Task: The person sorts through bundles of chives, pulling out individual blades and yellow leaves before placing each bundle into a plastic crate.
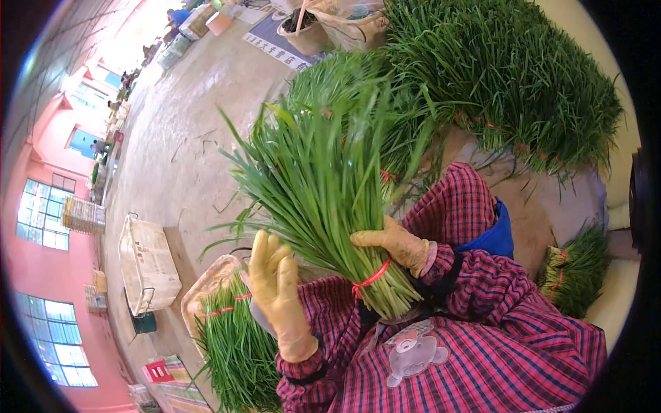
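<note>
A large bundle of green chives point(313, 179) slants up and away in front of my lap, its pale stem ends toward me. A red tie point(372, 277) goes round the stems near the cut ends. My right hand point(398, 244), in a yellow rubber glove, grips the stems just above that tie. To the left of the bundle, my left hand point(279, 292) is raised in a matching glove, fingers up and apart, holding nothing. Below it, more tied chives point(237, 354) lie in a pale basket point(200, 292) beside my knee.
A big heap of chive bundles point(502, 76) with red ties stands at the upper right. A smaller bundle point(573, 272) lies at the right. A white crate point(148, 261) stands on the floor to the left. Buckets point(305, 36) are at the top; people sit far off.
</note>
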The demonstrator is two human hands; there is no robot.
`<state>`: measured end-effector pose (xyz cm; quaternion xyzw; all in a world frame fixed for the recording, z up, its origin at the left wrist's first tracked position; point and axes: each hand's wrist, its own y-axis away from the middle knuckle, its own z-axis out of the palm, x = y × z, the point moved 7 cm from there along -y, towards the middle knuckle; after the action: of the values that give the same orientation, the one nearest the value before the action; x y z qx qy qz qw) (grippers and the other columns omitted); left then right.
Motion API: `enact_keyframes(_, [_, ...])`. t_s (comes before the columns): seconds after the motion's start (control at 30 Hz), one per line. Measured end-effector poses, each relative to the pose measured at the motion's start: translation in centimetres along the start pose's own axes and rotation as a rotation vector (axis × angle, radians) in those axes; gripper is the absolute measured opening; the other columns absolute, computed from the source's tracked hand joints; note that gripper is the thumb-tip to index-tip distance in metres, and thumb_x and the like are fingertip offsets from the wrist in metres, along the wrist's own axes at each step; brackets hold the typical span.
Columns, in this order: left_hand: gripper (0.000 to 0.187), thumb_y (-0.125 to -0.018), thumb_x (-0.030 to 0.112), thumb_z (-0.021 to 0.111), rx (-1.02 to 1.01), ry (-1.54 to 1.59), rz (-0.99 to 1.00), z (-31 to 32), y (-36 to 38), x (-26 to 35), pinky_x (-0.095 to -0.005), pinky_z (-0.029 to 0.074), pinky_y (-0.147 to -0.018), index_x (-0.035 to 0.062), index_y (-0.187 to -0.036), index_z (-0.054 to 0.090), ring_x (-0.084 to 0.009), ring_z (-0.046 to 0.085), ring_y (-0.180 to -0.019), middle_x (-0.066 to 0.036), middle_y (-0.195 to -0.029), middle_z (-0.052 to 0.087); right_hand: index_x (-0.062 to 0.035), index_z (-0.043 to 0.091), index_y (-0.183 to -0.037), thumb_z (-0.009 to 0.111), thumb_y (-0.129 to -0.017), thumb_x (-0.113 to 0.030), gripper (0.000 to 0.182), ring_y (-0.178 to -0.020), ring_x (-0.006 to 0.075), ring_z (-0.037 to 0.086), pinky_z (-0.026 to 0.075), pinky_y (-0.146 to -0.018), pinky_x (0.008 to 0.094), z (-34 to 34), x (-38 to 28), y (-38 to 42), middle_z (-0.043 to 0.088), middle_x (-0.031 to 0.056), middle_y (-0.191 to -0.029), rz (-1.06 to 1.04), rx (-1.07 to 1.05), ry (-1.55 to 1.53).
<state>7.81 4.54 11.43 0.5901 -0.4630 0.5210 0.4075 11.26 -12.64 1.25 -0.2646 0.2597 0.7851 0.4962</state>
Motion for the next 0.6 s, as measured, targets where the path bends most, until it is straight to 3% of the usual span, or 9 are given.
enact_keyframes(0.07, [0.058, -0.093, 0.006, 0.055, 0.019, -0.030, -0.032, -3.4, 0.3, -1.6, -0.0303, 0.045, -0.093, 0.0030, -0.147, 0.033, -0.0196, 0.052, -0.115, -0.014, -0.131, 0.052, -0.0047, 0.054, -0.126, 0.070, -0.084, -0.016, 0.046, -0.098, 0.0164, 0.062, 0.050, -0.088, 0.0320, -1.4, 0.7, -0.5, 0.065, 0.0058, -0.110, -0.019, -0.013, 0.005])
enact_keyframes(0.13, [0.057, -0.093, 0.006, 0.055, -0.268, -0.158, -0.271, -3.8, 0.6, -5.5, -0.0277, 0.046, -0.087, 0.0035, -0.146, 0.034, -0.0166, 0.056, -0.106, -0.010, -0.124, 0.057, -0.0043, 0.053, -0.126, 0.071, -0.083, -0.016, 0.048, -0.099, 0.0163, 0.062, 0.050, -0.088, 0.0322, -1.2, 0.3, -0.2, 0.065, 0.0063, -0.111, -0.013, -0.014, -0.012])
enact_keyframes(0.17, [0.057, -0.093, 0.006, 0.055, -0.261, -0.162, -0.271, -3.5, 0.4, -6.6, -0.0277, 0.046, -0.087, 0.0035, -0.146, 0.034, -0.0166, 0.056, -0.106, -0.010, -0.124, 0.057, -0.0039, 0.053, -0.127, 0.072, -0.083, -0.016, 0.050, -0.099, 0.0161, 0.062, 0.050, -0.088, 0.0324, -1.0, 0.2, -0.1, 0.064, 0.0067, -0.111, -0.005, -0.015, -0.028])
enact_keyframes(0.23, [0.055, -0.093, 0.005, 0.056, -0.253, 0.128, -0.265, -1.0, 0.4, -7.9, -0.0273, 0.048, -0.085, 0.0016, -0.143, 0.036, -0.0169, 0.058, -0.102, -0.009, -0.122, 0.058, -0.0045, 0.049, -0.131, 0.071, -0.082, -0.012, 0.055, -0.103, 0.0175, 0.060, 0.049, -0.090, 0.0332, 0.0, -0.2, 0.5, 0.063, 0.0070, -0.115, 0.052, -0.016, -0.006])
enact_keyframes(0.3, [0.053, -0.091, 0.005, 0.059, -0.297, 0.146, -0.217, 3.1, 0.3, -5.8, -0.0281, 0.048, -0.088, 0.0000, -0.140, 0.038, -0.0168, 0.058, -0.104, -0.009, -0.122, 0.058, -0.0052, 0.045, -0.135, 0.070, -0.081, -0.008, 0.060, -0.107, 0.0189, 0.059, 0.048, -0.092, 0.0339, 0.2, 0.3, 0.8, 0.061, 0.0072, -0.119, 0.102, -0.005, 0.023])
enact_keyframes(0.37, [0.055, -0.089, 0.005, 0.061, -0.319, 0.238, -0.270, 5.0, 0.3, -6.6, -0.0290, 0.044, -0.096, -0.0003, -0.138, 0.038, -0.0164, 0.055, -0.111, -0.009, -0.125, 0.056, -0.0045, 0.044, -0.135, 0.070, -0.081, -0.007, 0.060, -0.107, 0.0187, 0.059, 0.048, -0.092, 0.0341, -0.7, 0.9, 0.9, 0.060, 0.0074, -0.120, 0.033, 0.066, 0.254])
enact_keyframes(0.43, [0.058, -0.086, 0.008, 0.064, -0.293, 0.281, -0.249, 5.0, 0.1, -7.6, -0.0319, 0.044, -0.098, -0.0004, -0.138, 0.038, -0.0183, 0.055, -0.112, -0.010, -0.125, 0.056, -0.0040, 0.043, -0.136, 0.070, -0.081, -0.007, 0.060, -0.107, 0.0184, 0.059, 0.047, -0.093, 0.0341, -0.2, 0.8, 0.6, 0.060, 0.0075, -0.121, 0.004, 0.000, 0.160])
enact_keyframes(0.5, [0.062, -0.085, 0.023, 0.067, -0.304, 0.424, -0.110, 5.0, -0.1, -7.2, -0.0365, 0.044, -0.099, -0.0005, -0.136, 0.041, -0.0249, 0.055, -0.114, -0.013, -0.129, 0.053, -0.0021, 0.051, -0.127, 0.070, -0.083, -0.009, 0.049, -0.101, 0.0144, 0.060, 0.049, -0.088, 0.0307, 0.7, -0.9, 1.1, 0.063, 0.0068, -0.113, -0.001, 0.006, -0.027])
enact_keyframes(0.6, [0.066, -0.084, 0.027, 0.067, -0.304, 0.534, -0.209, 5.0, 0.1, -8.4, -0.0405, 0.042, -0.103, -0.0004, -0.138, 0.040, -0.0280, 0.055, -0.116, -0.014, -0.130, 0.053, -0.0029, 0.053, -0.126, 0.069, -0.084, -0.014, 0.046, -0.098, 0.0130, 0.060, 0.049, -0.087, 0.0310, -1.6, 1.3, 0.0, 0.064, 0.0058, -0.110, 0.008, -0.031, 0.059])
